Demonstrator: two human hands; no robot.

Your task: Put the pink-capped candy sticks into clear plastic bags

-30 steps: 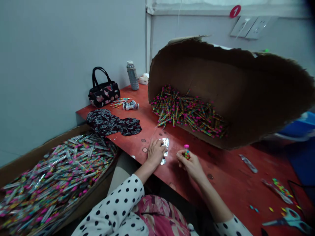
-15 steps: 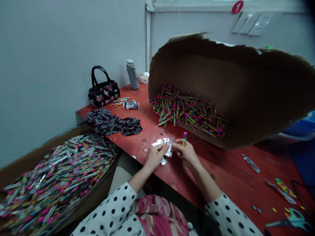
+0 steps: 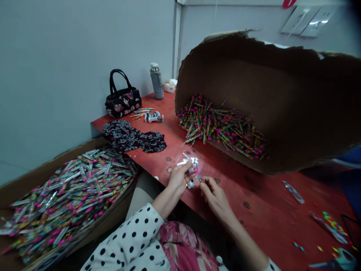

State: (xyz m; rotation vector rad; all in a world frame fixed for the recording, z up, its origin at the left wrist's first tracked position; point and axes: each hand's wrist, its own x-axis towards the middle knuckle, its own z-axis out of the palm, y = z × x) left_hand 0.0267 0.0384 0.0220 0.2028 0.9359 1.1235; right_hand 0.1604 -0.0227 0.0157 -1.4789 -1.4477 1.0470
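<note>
Right hand point(image 3: 213, 194) pinched on pink-tipped stick point(image 3: 201, 180); left hand point(image 3: 176, 180) at silvery sleeves point(image 3: 194, 162) on red table point(image 3: 270, 214), its clamp I cannot tell. Stick, upright half-second ago, now tipped toward left hand, so pink end sits beside sleeves

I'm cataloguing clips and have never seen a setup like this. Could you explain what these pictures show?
There is no machine here: a person works bare-handed, wearing a camera on the head that looks forward and down. The right hand pinches a colourful stick with a pink end. The left hand is at shiny clear wrappers; whether it grips one is hard to tell. On the red table are a handbag, a flask, a dark patterned cloth, scissors and a tipped cardboard box holding many similar sticks. Beside the table, a second box holds more, many seemingly in clear wrap.
</note>
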